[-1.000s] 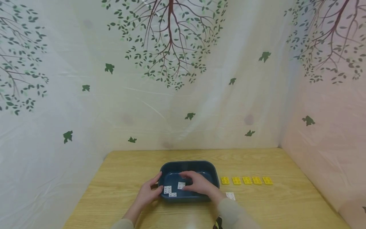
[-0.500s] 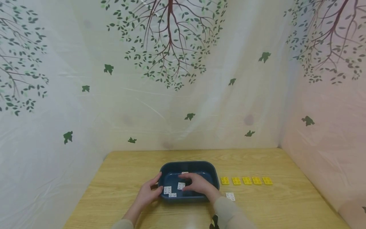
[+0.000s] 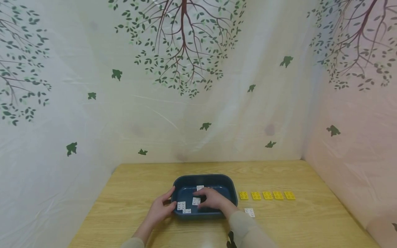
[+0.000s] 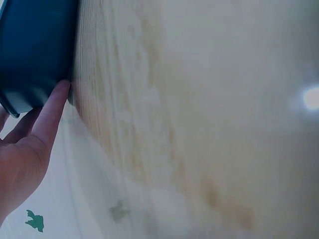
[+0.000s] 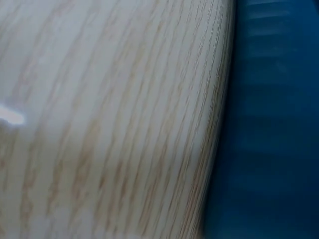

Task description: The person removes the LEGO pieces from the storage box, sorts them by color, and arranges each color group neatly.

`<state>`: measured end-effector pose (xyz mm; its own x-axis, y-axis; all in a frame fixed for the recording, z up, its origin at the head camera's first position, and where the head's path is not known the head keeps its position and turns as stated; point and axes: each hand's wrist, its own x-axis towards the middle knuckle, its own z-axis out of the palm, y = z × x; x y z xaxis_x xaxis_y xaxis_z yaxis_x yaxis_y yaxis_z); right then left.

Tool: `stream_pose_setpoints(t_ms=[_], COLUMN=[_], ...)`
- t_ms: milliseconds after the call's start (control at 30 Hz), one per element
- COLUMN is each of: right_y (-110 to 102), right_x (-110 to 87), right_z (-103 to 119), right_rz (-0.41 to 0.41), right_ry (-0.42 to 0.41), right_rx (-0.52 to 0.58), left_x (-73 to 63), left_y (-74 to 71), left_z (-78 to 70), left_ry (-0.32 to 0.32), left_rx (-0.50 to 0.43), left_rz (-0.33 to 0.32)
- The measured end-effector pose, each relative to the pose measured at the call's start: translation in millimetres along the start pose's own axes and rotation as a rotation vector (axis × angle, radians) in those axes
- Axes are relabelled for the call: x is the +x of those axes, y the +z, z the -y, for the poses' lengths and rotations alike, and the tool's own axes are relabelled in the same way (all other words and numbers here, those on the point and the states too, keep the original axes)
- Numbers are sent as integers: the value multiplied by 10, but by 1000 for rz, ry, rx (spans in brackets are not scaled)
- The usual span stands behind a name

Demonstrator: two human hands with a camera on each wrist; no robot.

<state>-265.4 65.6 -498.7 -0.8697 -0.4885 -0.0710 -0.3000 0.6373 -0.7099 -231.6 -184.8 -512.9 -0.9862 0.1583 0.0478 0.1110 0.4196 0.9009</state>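
A dark blue tray (image 3: 204, 178) stands on the table, with several white studded building bricks in it. My left hand (image 3: 159, 208) holds the tray's left side; the left wrist view shows fingers (image 4: 52, 112) against its outer wall. Reaching over the near right of the tray, my right hand (image 3: 215, 199) has thumb and forefinger spread around a white brick (image 3: 196, 201), one fingertip beyond it and one on the near side. Another white brick (image 3: 200, 187) is partly hidden behind that hand. Two more, one white brick (image 3: 181, 205) touching another white brick (image 3: 186, 211), lie at the near left.
On the table (image 3: 139, 182), several yellow bricks (image 3: 267, 195) form a row right of the tray. A single white brick (image 3: 249, 212) lies nearer, close to the right sleeve (image 3: 245, 224). A leaf-printed curtain (image 3: 192, 113) encloses the back and sides.
The right hand and sleeve have shifted slightly, uncovering the far white brick in the tray and more of the one on the table. The left hand and tray stay in place.
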Motion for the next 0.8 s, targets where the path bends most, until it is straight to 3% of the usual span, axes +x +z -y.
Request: stream_pose_setpoints(t_ms=[800], right_y=[37], right_x=[45], right_z=[-17], right_rz=[-16], right_ry=[-49], right_rx=[-51], left_x=[-16], left_y=[-1], left_z=[-7], left_ry=[-28], left_rx=[-62], left_rz=[29])
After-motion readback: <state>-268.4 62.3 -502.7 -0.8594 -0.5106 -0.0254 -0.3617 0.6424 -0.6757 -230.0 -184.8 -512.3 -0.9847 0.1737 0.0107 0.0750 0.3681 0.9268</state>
